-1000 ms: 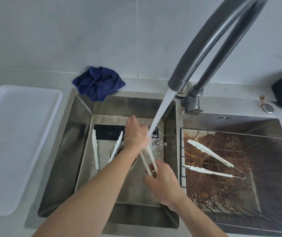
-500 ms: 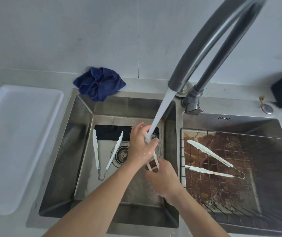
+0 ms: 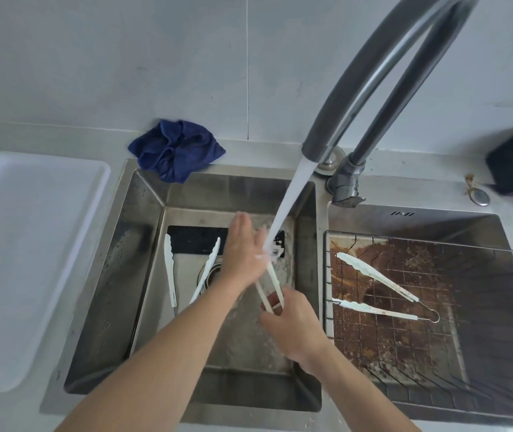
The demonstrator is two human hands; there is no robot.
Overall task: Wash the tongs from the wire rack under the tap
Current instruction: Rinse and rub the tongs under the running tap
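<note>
Steel sink (image 3: 143, 275), slim white tongs (image 3: 272, 285) — right hand (image 3: 292, 325)

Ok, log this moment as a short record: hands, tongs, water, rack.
right hand: grips the hinge end of the held tongs
left hand: fingers straight, against the tips of the held tongs in the stream
water: running from the tap onto the tips
left sink: one more pair of tongs lies on its floor
wire rack: one pair of tongs lies on it, spread open
</note>
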